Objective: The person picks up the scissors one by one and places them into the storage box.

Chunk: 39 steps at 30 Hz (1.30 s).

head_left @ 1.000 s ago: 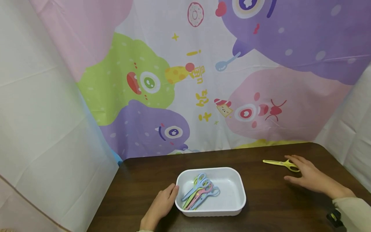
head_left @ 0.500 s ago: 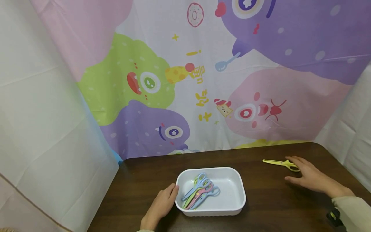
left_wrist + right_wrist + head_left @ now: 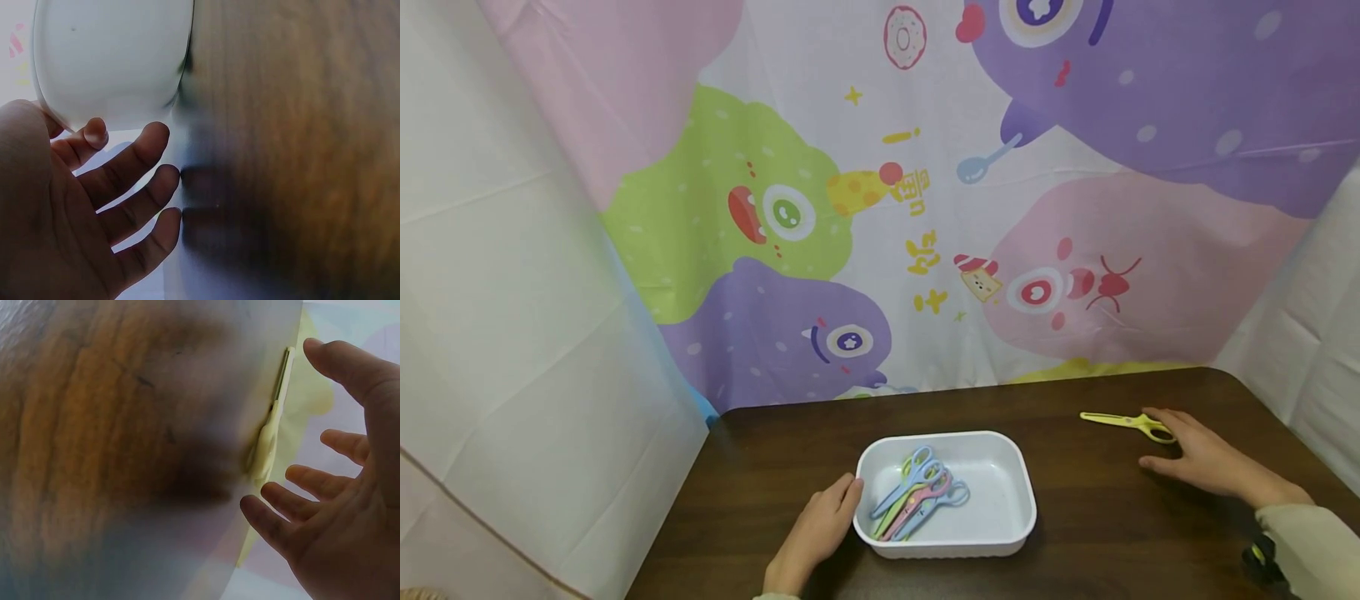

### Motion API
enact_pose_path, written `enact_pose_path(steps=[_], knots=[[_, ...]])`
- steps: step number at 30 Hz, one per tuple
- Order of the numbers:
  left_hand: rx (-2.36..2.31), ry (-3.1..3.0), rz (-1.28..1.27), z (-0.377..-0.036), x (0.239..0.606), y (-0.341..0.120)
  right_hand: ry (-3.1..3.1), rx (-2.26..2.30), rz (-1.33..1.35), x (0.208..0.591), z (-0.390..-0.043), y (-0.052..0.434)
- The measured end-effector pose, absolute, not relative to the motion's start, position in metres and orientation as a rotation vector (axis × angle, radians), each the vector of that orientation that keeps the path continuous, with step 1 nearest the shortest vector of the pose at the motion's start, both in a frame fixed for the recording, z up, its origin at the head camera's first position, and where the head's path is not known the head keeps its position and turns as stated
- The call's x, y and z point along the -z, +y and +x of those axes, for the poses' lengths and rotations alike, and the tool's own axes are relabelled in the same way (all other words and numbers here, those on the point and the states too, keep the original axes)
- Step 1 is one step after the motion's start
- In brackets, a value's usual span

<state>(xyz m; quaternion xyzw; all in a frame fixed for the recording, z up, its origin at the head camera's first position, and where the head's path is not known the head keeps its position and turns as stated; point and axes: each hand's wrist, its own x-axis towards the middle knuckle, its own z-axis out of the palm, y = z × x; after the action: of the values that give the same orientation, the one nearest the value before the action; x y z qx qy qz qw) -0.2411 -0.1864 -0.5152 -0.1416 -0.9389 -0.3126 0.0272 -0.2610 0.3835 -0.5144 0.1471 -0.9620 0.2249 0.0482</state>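
Note:
A white tray [image 3: 1021,525] stands on the table, with several scissors in its left half: blue scissors [image 3: 891,498], pink scissors [image 3: 916,500] and green ones partly covered by them. My left hand [image 3: 822,521] rests at the tray's left wall, thumb and index finger against it. Its other fingers are loosely bent and hold nothing in the left wrist view. Yellow scissors [image 3: 1116,420] lie on the table at the right, blades pointing left. Over their handle loops hovers my right hand [image 3: 1213,458], fingers spread and relaxed; the right wrist view shows a gap between the hand and the scissors.
The dark brown wooden table [image 3: 737,475] has rounded far corners. Behind it hangs a cloth [image 3: 940,350] printed with cartoon monsters, close to the far edge. White cloth walls [image 3: 550,333] stand on the left and right sides.
My right hand has shifted very slightly to the right and nearer to me, still by the yellow scissors. The left hand, the tray and all the scissors have not moved.

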Motion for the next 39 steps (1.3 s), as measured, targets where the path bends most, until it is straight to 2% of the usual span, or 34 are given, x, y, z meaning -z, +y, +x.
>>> enact_pose_path(steps=[14, 24, 31, 39], knots=[[0.981, -2.808, -0.51, -0.241, 0.519, -0.188, -2.935, -0.668, 0.431, 0.52, -0.265, 0.389], [0.984, -2.869, -0.463, -0.244, 0.522, -0.188, -2.914, -0.672, 0.425, 0.522, -0.268, 0.392], [1.01, -2.733, -0.621, -0.247, 0.534, -0.194, -2.921, -0.698, 0.426, 0.523, -0.271, 0.394], [0.998, -2.884, -0.452, -0.24, 0.515, -0.186, -2.9, -0.707, 0.436, 0.525, -0.274, 0.395]])
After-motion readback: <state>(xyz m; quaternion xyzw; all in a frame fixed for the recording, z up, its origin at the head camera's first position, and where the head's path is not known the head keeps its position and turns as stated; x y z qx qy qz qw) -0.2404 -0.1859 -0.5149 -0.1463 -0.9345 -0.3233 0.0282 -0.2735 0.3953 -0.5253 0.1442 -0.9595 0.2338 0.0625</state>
